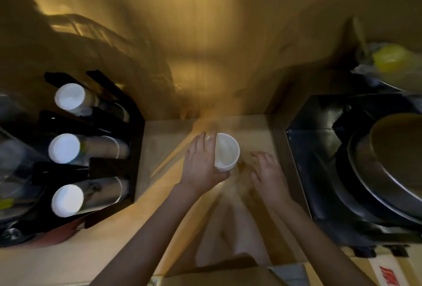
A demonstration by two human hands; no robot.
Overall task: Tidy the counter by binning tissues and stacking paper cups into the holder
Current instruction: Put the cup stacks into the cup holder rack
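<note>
A short stack of white paper cups (226, 152) stands mouth-up near the back of the wooden counter (159, 148). My left hand (202, 163) is wrapped around the stack's left side, gripping it. My right hand (268, 172) hovers just to the right of the stack, fingers spread and holding nothing. At the left stands the black cup holder (134, 139), with three horizontal tubes that show white cup bottoms (65, 148). No tissue is visible in this blurred view.
A black appliance (319, 160) with round metal trays (392, 167) fills the right side. Behind it lies a plastic bag with something yellow (390, 59). A wooden wall (205, 46) closes off the back. A cardboard box (217, 272) sits below the counter's front edge.
</note>
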